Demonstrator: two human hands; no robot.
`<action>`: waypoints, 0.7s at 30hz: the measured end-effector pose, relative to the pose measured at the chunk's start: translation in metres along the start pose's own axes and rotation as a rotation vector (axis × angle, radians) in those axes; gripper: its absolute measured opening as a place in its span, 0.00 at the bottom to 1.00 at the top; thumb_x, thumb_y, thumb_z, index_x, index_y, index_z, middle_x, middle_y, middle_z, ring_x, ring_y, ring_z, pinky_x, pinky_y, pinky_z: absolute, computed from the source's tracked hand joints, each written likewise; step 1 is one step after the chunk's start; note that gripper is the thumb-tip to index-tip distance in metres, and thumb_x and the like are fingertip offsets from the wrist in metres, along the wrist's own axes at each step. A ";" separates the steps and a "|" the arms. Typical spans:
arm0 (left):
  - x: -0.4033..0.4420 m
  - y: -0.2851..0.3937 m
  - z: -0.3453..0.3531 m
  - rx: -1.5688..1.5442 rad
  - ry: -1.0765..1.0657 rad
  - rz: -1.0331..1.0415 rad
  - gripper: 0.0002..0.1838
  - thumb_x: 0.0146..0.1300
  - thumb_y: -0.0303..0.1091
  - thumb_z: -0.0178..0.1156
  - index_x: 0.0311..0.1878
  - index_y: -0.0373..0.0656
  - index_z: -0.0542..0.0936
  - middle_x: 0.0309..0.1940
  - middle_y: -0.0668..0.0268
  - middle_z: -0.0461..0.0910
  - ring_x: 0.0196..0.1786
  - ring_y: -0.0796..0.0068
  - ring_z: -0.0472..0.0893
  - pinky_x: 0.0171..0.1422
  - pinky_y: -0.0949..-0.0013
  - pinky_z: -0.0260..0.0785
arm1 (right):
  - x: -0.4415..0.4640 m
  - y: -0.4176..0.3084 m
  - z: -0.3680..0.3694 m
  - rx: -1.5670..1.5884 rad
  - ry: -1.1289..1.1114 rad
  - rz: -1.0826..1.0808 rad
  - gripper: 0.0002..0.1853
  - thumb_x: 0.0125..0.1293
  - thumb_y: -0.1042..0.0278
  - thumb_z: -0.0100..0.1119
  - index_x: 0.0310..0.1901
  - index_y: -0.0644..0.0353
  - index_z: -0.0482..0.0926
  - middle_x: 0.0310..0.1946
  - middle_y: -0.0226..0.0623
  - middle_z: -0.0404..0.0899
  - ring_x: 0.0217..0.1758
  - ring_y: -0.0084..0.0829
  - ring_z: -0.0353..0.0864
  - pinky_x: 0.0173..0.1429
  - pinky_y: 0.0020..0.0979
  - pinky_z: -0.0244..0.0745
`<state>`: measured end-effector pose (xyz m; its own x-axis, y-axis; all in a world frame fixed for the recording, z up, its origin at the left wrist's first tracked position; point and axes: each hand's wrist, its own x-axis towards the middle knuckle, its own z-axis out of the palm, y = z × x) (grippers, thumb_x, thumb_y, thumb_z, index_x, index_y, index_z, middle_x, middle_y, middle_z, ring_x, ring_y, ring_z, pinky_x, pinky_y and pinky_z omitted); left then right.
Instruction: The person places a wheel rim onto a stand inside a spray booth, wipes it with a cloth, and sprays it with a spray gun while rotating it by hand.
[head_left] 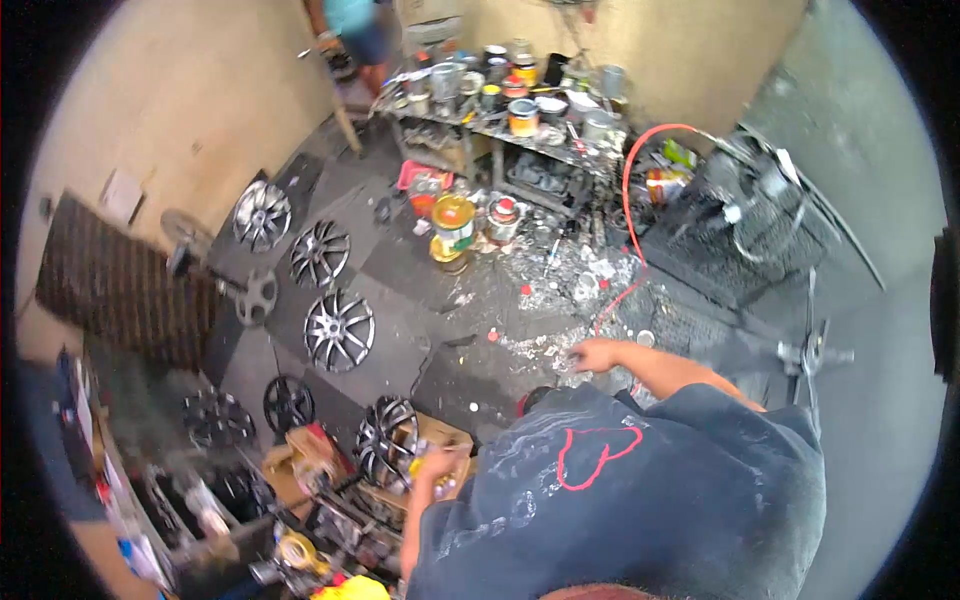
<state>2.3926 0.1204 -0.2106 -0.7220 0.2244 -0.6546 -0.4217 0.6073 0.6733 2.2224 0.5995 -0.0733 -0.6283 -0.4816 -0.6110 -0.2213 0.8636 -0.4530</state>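
Observation:
My right hand (597,355) reaches out over the paint-spattered floor (530,345). Its fingers point left and are too small and smeared to show whether they hold anything. Lower left, my left hand (440,462) is over an open cardboard box (455,432) with yellow items in it, beside a silver-and-black wheel cover (384,440). The fingers there are blurred, and I cannot make out their grip. My dark, dusty shirt (650,480) with a red heart outline fills the bottom.
More wheel covers (339,330) lie on dark floor tiles at left. Paint cans (453,222) stand near a cluttered bench (480,128). A red hose (627,190) curves beside a dark machine (750,215); a metal stand (812,355) is at right. Another person (352,25) stands at the back.

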 end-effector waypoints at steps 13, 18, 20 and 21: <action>0.078 0.111 0.024 0.172 -0.673 0.303 0.23 0.68 0.44 0.57 0.57 0.36 0.81 0.55 0.55 0.82 0.57 0.66 0.80 0.62 0.62 0.71 | -0.204 0.231 -0.033 0.981 1.141 0.763 0.25 0.68 0.50 0.60 0.60 0.59 0.78 0.45 0.35 0.82 0.40 0.29 0.79 0.39 0.32 0.77; 0.087 0.061 -0.021 -0.413 0.124 -0.323 0.07 0.66 0.30 0.62 0.38 0.36 0.82 0.34 0.59 0.84 0.40 0.61 0.84 0.42 0.63 0.79 | -0.203 0.366 -0.163 1.034 1.491 0.541 0.26 0.68 0.48 0.61 0.57 0.62 0.78 0.39 0.33 0.80 0.39 0.26 0.78 0.38 0.30 0.75; 0.069 0.088 -0.015 -0.776 0.342 -0.271 0.02 0.66 0.25 0.60 0.39 0.38 0.77 0.26 0.64 0.80 0.29 0.69 0.81 0.29 0.70 0.70 | -0.195 0.389 -0.244 1.112 1.732 0.502 0.23 0.68 0.48 0.62 0.50 0.62 0.80 0.35 0.32 0.79 0.36 0.26 0.75 0.35 0.32 0.70; 0.066 0.097 -0.009 -0.526 0.320 -0.222 0.03 0.66 0.26 0.60 0.39 0.37 0.78 0.26 0.64 0.80 0.28 0.70 0.80 0.28 0.71 0.69 | -0.190 0.426 -0.272 1.120 1.734 0.492 0.23 0.66 0.48 0.63 0.48 0.63 0.80 0.33 0.33 0.78 0.36 0.26 0.74 0.34 0.33 0.69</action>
<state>2.2990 0.1870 -0.1850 -0.6803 -0.1506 -0.7173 -0.7329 0.1408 0.6656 2.0443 1.0999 0.0266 -0.5067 0.8621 0.0043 0.1522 0.0943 -0.9838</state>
